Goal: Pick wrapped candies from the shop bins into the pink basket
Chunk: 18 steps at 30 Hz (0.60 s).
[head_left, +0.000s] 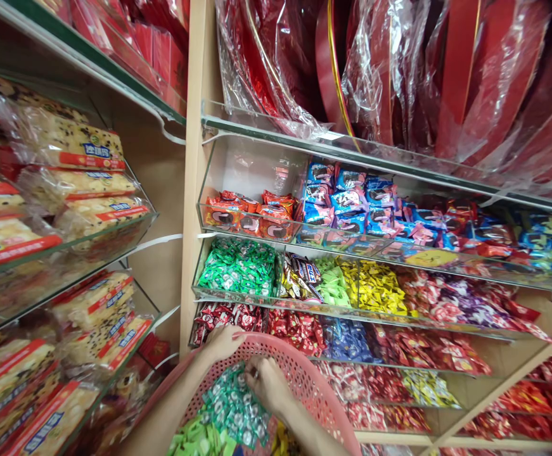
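Observation:
A pink perforated plastic basket [311, 386] holds green-wrapped candies [237, 405], light green packets [199, 438] and some yellow ones at the bottom. My left hand [224, 342] grips the basket's far rim near its left side. Inside the basket, my right hand [267, 380] is closed with curled fingers over the green candies; whatever it may hold is hidden. Just beyond the basket, a clear shelf bin holds more green candies [237, 267].
Glass shelves of packaged pastries [85, 149] stand close on the left, beside a wooden upright [194, 158]. Ahead are blue packets [349, 199], yellow candies [380, 288] and a glass shelf edge [375, 158] under large red wrapped items [456, 82].

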Motion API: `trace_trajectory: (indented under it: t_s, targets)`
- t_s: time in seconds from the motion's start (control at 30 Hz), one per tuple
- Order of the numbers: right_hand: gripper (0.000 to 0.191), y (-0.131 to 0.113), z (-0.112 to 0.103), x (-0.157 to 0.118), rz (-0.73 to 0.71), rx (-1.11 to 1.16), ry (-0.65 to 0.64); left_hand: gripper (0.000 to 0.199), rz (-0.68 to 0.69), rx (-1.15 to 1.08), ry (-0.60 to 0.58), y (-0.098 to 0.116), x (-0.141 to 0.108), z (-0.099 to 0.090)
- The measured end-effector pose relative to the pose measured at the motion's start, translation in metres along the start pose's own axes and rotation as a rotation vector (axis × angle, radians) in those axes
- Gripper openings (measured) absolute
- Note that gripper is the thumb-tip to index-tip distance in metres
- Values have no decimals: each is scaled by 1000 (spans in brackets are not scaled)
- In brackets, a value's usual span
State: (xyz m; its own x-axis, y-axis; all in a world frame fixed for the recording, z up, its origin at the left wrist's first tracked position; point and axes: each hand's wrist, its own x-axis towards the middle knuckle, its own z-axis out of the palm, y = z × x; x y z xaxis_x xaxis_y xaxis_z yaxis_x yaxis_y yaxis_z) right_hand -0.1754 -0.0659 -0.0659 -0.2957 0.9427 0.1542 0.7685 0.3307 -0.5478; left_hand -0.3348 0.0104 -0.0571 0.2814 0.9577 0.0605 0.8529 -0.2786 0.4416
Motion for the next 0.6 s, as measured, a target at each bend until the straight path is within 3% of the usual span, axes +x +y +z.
trace_trajectory:
  t_s: [0.27, 0.37, 0.5, 0.6]
  targets:
    - [16, 7, 7, -1, -10, -16, -1, 34, 3, 4, -5, 1, -1, -2]
    - [15, -1, 0, -1, -10, -35, -14, 35, -8, 4, -6, 2, -2, -3]
    - [16, -37, -42, 15, -117, -62, 2, 30, -3, -44, -34, 1, -2, -4]
    - [28, -72, -86, 45, -177, -184, 138, 28, -12, -55, -46, -1, 0, -2]
